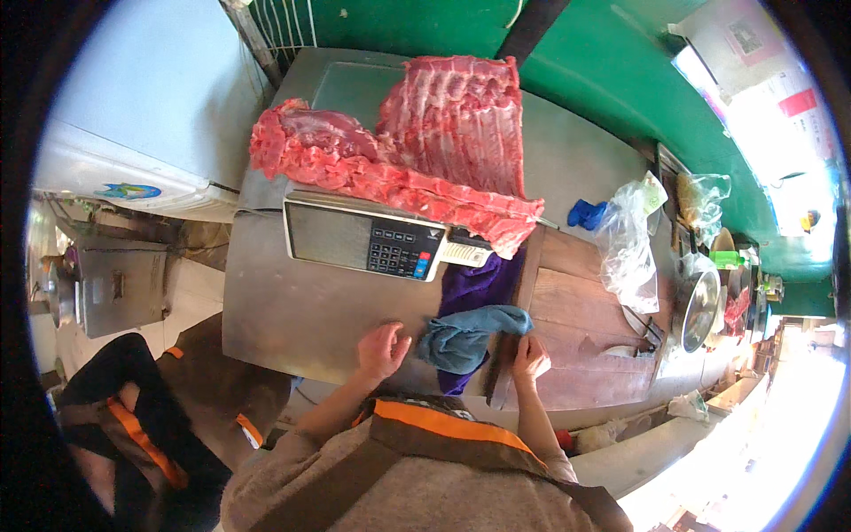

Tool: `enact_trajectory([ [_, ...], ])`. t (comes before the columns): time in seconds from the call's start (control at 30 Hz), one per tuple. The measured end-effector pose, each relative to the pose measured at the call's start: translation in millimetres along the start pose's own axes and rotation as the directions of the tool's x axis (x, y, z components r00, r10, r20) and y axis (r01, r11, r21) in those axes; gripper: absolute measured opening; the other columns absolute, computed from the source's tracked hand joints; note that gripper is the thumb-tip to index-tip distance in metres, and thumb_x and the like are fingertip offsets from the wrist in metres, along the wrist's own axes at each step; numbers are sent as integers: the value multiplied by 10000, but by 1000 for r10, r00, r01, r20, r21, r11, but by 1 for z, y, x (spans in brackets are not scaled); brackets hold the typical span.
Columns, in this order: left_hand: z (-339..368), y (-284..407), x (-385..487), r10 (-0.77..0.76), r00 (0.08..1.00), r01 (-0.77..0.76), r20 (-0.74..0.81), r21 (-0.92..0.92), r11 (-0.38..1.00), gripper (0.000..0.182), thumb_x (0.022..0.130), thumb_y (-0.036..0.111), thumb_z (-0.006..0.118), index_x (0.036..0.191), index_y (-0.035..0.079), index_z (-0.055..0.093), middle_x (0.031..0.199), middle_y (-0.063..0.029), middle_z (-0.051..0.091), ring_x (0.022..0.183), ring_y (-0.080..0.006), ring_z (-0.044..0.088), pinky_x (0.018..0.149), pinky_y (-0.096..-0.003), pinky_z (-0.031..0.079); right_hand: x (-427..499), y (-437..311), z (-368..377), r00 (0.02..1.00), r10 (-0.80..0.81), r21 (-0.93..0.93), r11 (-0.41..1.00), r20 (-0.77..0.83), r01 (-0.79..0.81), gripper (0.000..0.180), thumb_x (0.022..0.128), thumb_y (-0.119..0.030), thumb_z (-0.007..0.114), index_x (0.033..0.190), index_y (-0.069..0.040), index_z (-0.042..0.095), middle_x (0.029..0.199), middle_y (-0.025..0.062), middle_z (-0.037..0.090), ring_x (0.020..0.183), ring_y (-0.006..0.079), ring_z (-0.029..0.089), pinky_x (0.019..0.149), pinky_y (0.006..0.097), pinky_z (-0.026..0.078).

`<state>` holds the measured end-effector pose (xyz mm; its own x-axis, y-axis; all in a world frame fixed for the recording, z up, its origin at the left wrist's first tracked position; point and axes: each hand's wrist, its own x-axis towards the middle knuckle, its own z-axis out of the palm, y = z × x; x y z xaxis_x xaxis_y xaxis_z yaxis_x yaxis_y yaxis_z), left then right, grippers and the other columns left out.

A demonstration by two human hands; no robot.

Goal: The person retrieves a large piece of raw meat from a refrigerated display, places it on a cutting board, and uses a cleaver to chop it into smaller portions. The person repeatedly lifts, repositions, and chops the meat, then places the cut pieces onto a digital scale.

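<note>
My left hand (384,350) hovers at the near side of the steel table with nothing in it, its fingers loosely curled and apart from the thumb. To its right a blue-grey cloth (457,342) lies crumpled, partly over a purple cloth (482,279). My right hand (532,359) is at the right end of the blue-grey cloth, above the edge of a wooden cutting board (585,286); whether its fingers grip the cloth cannot be made out. Beyond both hands, a large raw rib-and-backbone cut of meat (459,126) lies across a digital scale (362,236), whose keypad and display panel face me.
Knives (638,339) lie on the board's right side. A clear plastic bag (628,246) and a blue glove or cloth (587,214) lie beyond. A metal basin (701,311) stands farther right. Another person (133,425) is close on my left, near a white appliance (146,120).
</note>
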<state>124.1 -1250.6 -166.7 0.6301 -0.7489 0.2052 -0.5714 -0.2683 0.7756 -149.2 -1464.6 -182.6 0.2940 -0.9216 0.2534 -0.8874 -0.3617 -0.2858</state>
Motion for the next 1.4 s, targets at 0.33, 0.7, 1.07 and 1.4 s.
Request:
enact_trajectory([
  [0.33, 5, -8, -11, -23, 999, 23, 26, 11, 1000, 351, 815, 277, 730, 1094, 97, 616, 732, -36, 601, 649, -221, 612, 574, -359, 504, -3, -8, -6, 964, 231, 84, 966, 130, -243, 278, 889, -292, 574, 727, -72, 627, 684, 156, 602, 584, 373, 582, 519, 455, 432],
  [0.7, 19, -17, -20, 59, 995, -46, -77, 155, 987, 357, 814, 280, 731, 1089, 87, 612, 732, -34, 608, 642, -215, 619, 552, -373, 497, 0, -10, -5, 1000, -2, 112, 994, -26, 5, 208, 816, -238, 610, 681, -81, 586, 660, 148, 590, 595, 361, 577, 525, 469, 415],
  [1.07, 19, -13, -17, 30, 997, -26, -69, 56, 998, 374, 844, 295, 707, 1144, 104, 593, 736, -43, 605, 638, -213, 619, 564, -360, 506, -6, 4, 1, 992, 59, 78, 995, 116, -68, 198, 834, -235, 529, 774, -83, 641, 717, 160, 627, 680, 392, 597, 616, 499, 455],
  [1.4, -36, -61, -32, -198, 903, 276, -381, 161, 948, 302, 896, 245, 682, 1127, 75, 586, 687, -43, 577, 594, -187, 568, 559, -336, 467, -10, 11, 5, 992, -2, -8, 1000, 124, 3, 219, 820, -228, 508, 859, -99, 680, 753, 158, 647, 693, 388, 616, 632, 485, 472],
])
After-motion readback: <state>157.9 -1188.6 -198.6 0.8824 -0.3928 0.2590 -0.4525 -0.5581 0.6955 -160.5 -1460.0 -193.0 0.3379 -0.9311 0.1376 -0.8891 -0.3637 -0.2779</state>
